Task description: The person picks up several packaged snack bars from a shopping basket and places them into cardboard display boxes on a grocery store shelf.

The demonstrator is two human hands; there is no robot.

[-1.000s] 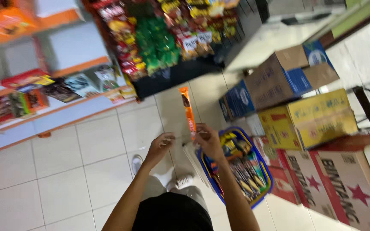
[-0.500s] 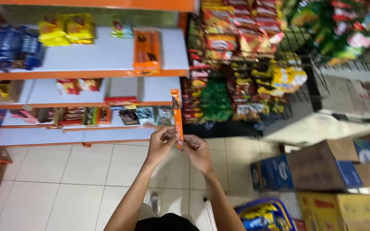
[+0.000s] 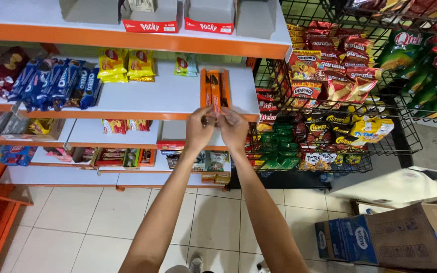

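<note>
Together our left hand (image 3: 200,129) and right hand (image 3: 232,129) pinch near end of orange pack (image 3: 215,96), so it goes in flat and straight. Pack lies on white shelf (image 3: 163,98) by front edge, next to same packs (image 3: 222,83). Bare shelf to left, wire rack (image 3: 330,101) close on right.

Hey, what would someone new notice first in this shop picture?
Both hands, left hand and right hand, meet mid-frame on a slim orange snack pack at the white shelf edge. Right of them, a black wire rack overflows with bright snack bags.
</note>
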